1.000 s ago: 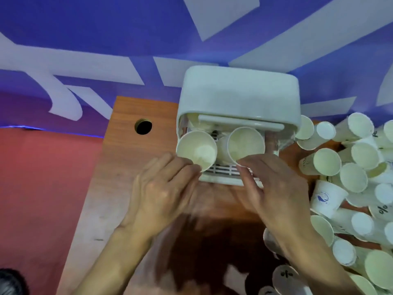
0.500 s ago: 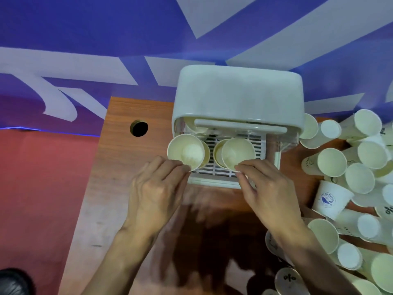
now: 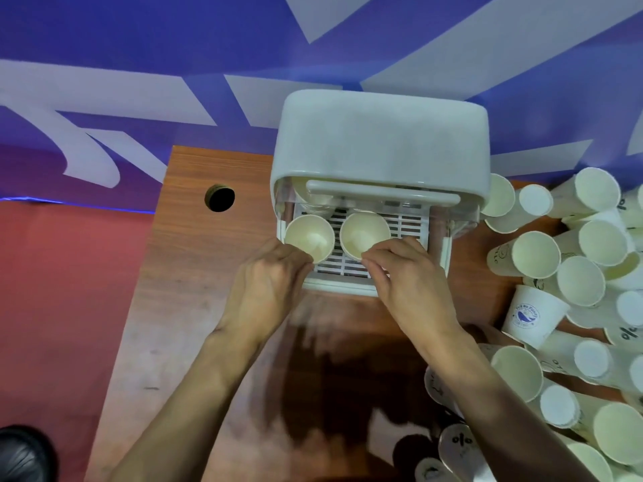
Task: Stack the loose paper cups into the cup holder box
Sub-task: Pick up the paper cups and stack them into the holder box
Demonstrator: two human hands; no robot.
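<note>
Two hands work together here. The fingers [image 3: 295,253] of the left hand [image 3: 264,283] are curled and pinch the near rim of a cream paper cup [image 3: 308,234]. The fingers [image 3: 379,253] of the right hand [image 3: 407,287] pinch the rim of a second cream cup [image 3: 363,233] just beside it. Both cups sit, mouths toward the camera, on the white slatted tray [image 3: 407,226] in the pale rounded plastic cup holder box [image 3: 379,144].

I judge the task far from done, because many loose white paper cups [image 3: 577,280] lie heaped on the brown wooden worktop [image 3: 195,273] at the right.

Half a second ago the left-hand cup stuck out past the box's left wall; now it is inside it.
</note>
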